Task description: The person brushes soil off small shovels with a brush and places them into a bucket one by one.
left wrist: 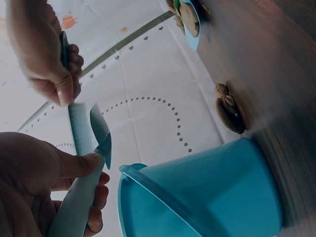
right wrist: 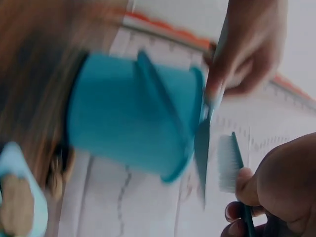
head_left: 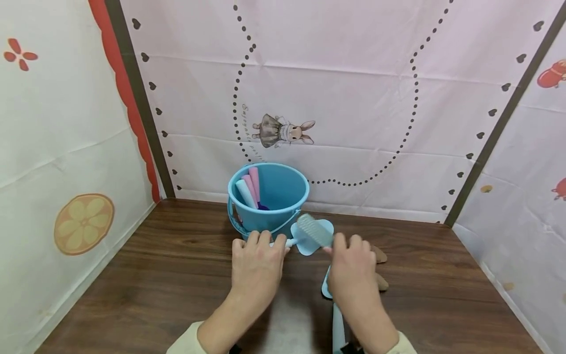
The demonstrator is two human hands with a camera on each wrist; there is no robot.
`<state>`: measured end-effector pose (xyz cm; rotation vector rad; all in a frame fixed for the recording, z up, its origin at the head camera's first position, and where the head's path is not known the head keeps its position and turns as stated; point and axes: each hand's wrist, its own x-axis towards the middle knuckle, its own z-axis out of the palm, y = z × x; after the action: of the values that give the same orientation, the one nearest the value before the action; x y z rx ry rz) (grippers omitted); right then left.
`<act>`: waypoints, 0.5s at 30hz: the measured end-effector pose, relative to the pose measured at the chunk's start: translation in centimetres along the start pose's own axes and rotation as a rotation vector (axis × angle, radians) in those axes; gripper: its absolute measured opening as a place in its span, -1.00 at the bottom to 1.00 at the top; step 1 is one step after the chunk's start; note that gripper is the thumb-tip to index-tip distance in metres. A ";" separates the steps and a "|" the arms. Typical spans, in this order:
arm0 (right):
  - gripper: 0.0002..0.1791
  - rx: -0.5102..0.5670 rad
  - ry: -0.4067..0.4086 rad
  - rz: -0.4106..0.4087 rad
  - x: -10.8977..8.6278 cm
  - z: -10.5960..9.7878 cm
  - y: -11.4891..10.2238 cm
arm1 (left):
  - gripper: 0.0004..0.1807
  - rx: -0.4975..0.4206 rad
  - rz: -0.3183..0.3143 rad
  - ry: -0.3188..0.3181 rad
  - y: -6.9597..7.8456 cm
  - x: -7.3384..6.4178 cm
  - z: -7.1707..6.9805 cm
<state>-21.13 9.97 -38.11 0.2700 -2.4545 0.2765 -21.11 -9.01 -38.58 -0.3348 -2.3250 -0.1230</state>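
My left hand grips the pale handle of a light-blue toy shovel, its blade pointing right. The thumb lies along the handle in the left wrist view. My right hand pinches a brush with pale bristles and a dark teal back, clearest in the right wrist view, where the bristles face the blade across a small gap. In the head view the brush overlaps the shovel blade. Both tools are held above the table, in front of the blue bucket.
Pink and light-blue handles stick out of the bucket. Under my right arm lies another light-blue tool with a long handle; brown lumps are beside it. A printed cloth rises behind the wooden table.
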 end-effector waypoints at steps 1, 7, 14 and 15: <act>-0.67 -0.007 -0.010 -0.026 -0.2 0.0 -0.5 | -0.71 0.000 -0.002 0.004 0.0 0.0 0.0; -0.67 -0.035 -0.030 0.003 -0.4 0.7 -0.8 | -0.72 0.002 0.004 0.018 -0.1 0.0 -0.1; -0.74 -0.007 -0.037 0.155 0.7 0.3 2.2 | -0.73 0.013 0.012 0.006 -0.3 -0.1 -0.2; -0.72 -0.006 -0.030 0.160 0.8 0.1 2.5 | -0.72 0.011 0.008 0.003 -0.4 0.0 -0.2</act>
<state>-22.49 12.18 -37.99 0.0746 -2.5100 0.3354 -21.05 -9.40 -38.46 -0.3386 -2.3202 -0.1071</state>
